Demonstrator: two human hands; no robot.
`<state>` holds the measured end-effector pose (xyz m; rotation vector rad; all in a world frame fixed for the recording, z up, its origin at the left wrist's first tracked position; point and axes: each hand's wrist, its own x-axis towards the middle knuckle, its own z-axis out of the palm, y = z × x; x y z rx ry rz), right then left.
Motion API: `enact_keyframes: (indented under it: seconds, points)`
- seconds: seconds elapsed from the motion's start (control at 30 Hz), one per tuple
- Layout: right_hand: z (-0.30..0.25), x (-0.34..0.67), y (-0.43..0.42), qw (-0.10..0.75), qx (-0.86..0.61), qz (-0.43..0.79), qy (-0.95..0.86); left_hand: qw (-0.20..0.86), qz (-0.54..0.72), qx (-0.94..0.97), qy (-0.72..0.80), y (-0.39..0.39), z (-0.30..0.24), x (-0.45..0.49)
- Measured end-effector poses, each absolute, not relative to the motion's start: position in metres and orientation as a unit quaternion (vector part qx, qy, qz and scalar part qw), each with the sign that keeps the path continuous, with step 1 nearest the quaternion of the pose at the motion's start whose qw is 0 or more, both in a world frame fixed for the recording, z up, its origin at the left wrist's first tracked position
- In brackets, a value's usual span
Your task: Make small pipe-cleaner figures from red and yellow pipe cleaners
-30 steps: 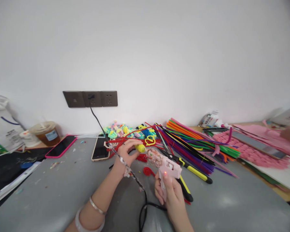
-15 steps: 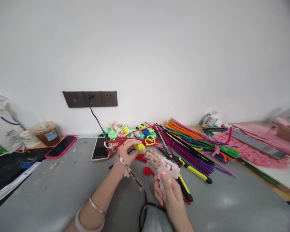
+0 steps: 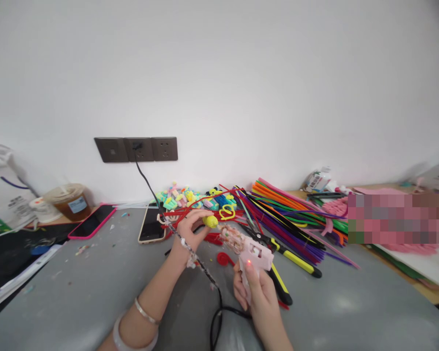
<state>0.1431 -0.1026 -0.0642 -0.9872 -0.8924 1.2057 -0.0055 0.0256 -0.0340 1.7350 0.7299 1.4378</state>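
Note:
My left hand (image 3: 190, 230) is closed, its fingertips pinching a small yellow piece of coiled pipe cleaner (image 3: 210, 222). In my right hand (image 3: 255, 287) is a pale pink glue gun (image 3: 255, 256), gripped by its handle, a red light glowing on it. The gun's nozzle end, wrapped in a tangled peach-coloured coating, points at the yellow piece, very close to it; I cannot tell if they touch. A red pipe cleaner coil (image 3: 223, 259) lies on the grey table just below. Pliers with yellow and black handles (image 3: 296, 262) rest behind and beside the glue gun.
A black cord (image 3: 146, 178) runs from the wall socket (image 3: 139, 149) down across my left wrist. Bundled colourful pipe cleaners (image 3: 289, 214) lie at right, small pastel pieces (image 3: 183, 196) at the back. Two phones (image 3: 95, 222) and a drink cup (image 3: 71, 201) stand left.
Both hands, the yellow piece and the glue gun stay almost where they were. At the far right, a blurred pixelated patch now covers the pink items.

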Motion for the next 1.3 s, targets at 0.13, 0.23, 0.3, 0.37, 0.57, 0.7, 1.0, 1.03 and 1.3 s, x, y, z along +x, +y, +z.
enact_keyframes:
  seconds: [0.13, 0.23, 0.3, 0.37, 0.57, 0.7, 1.0, 1.03, 1.3]
  points:
    - [-0.064, 0.143, -0.102, 0.633, -0.433, 0.514, -0.385, 0.383, 0.555, 0.681, 0.284, 0.026, -0.035, -0.006]
    - [-0.064, 0.143, -0.103, 0.633, -0.44, 0.506, -0.387, 0.385, 0.554, 0.681, 0.284, 0.025, -0.034, -0.006]
    - [-0.063, 0.143, -0.104, 0.625, -0.445, 0.505, -0.395, 0.384, 0.554, 0.682, 0.283, 0.025, -0.034, -0.006]
    - [-0.063, 0.144, -0.104, 0.614, -0.448, 0.504, -0.411, 0.384, 0.553, 0.683, 0.285, 0.025, -0.033, -0.005]
    - [-0.06, 0.145, -0.104, 0.594, -0.449, 0.513, -0.427, 0.391, 0.548, 0.68, 0.291, 0.025, -0.033, -0.005]
    - [-0.057, 0.145, -0.104, 0.583, -0.452, 0.514, -0.438, 0.393, 0.543, 0.68, 0.297, 0.025, -0.034, -0.004]
    - [-0.055, 0.142, -0.102, 0.59, -0.463, 0.505, -0.427, 0.392, 0.537, 0.686, 0.296, 0.024, -0.035, -0.005]
    - [-0.055, 0.142, -0.102, 0.592, -0.464, 0.505, -0.423, 0.391, 0.538, 0.686, 0.296, 0.024, -0.035, -0.005]
    - [-0.052, 0.141, -0.103, 0.6, -0.468, 0.511, -0.401, 0.391, 0.549, 0.679, 0.29, 0.024, -0.034, -0.004]
